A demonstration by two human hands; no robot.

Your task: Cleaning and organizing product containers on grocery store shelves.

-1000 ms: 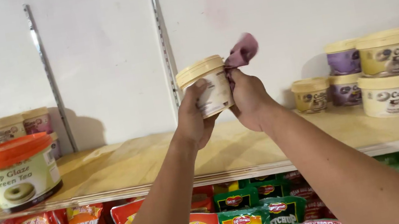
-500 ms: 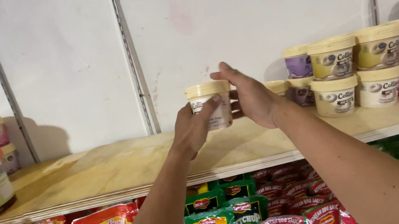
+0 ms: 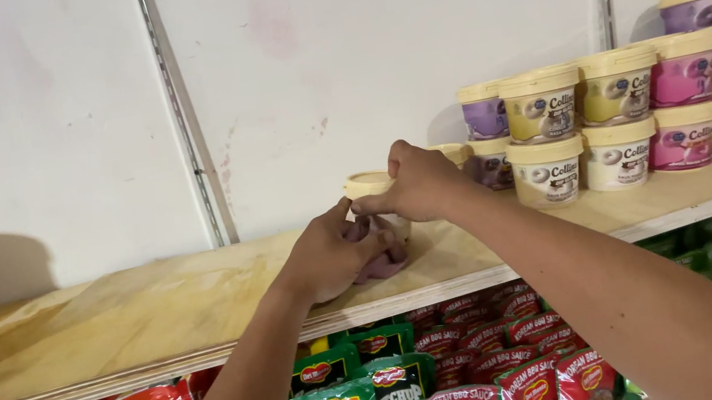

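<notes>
A small tub with a cream lid point(image 3: 368, 185) stands on the wooden shelf point(image 3: 108, 328), mostly hidden by my hands. My right hand point(image 3: 416, 185) grips the tub from above and the right side. My left hand point(image 3: 331, 254) rests on the shelf at the tub's base and clutches a dusky pink cloth point(image 3: 383, 263) pressed against the tub's lower part.
Stacked tubs with cream lids point(image 3: 621, 112) fill the shelf to the right, in purple, pink and yellow. Sauce pouches point(image 3: 389, 397) in red, green and orange hang or stand below the shelf. A white back wall with metal rails point(image 3: 185, 113) is behind.
The tub has come down from mid-air onto the shelf, with both hands following it. The view has shifted right, so the left-hand tubs have slid out of sight.
</notes>
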